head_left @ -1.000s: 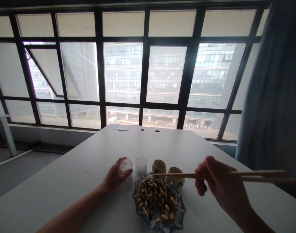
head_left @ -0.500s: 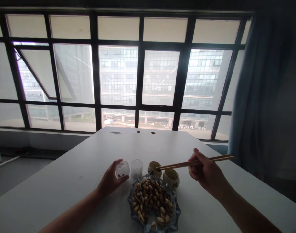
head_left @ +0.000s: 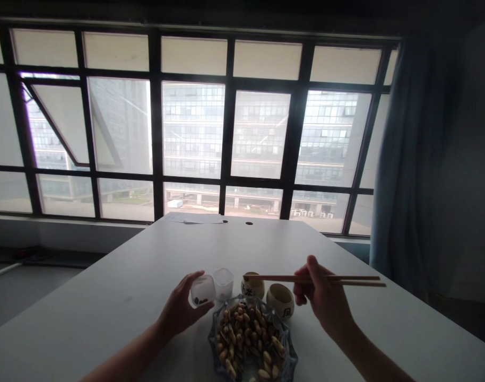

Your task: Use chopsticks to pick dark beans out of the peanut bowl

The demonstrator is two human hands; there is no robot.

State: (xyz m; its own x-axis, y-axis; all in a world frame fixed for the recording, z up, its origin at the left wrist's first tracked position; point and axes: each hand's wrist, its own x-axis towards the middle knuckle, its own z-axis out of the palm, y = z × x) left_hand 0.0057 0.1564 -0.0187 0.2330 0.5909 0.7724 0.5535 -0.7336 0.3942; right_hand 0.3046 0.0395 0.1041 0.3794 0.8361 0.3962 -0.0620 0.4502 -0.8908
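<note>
My left hand [head_left: 185, 303] grips a small clear plastic cup [head_left: 203, 288] with a few dark bits at its bottom. Beside it stands a second clear cup [head_left: 224, 283]. In my right hand [head_left: 320, 292] is a pair of chopsticks [head_left: 341, 279], held nearly level, with their tips over the rim of a cream ceramic cup [head_left: 253, 288] bearing dark characters. Another cream cup [head_left: 280, 300] sits to its right, under the sticks. In front of these cups is a scalloped glass bowl [head_left: 292, 356] of peanuts, pistachios and what look like seeds [head_left: 248, 331].
All this stands on a long white table [head_left: 143, 276]. Papers [head_left: 192, 218] lie at its far end, near two dark round holes. Beyond are large windows, and a blue-grey curtain [head_left: 405, 175] hangs at the right.
My right hand has shifted left and slightly down, and the chopstick tips have moved left over the left cream cup. My left hand still holds its clear cup. The whole view has shifted slightly.
</note>
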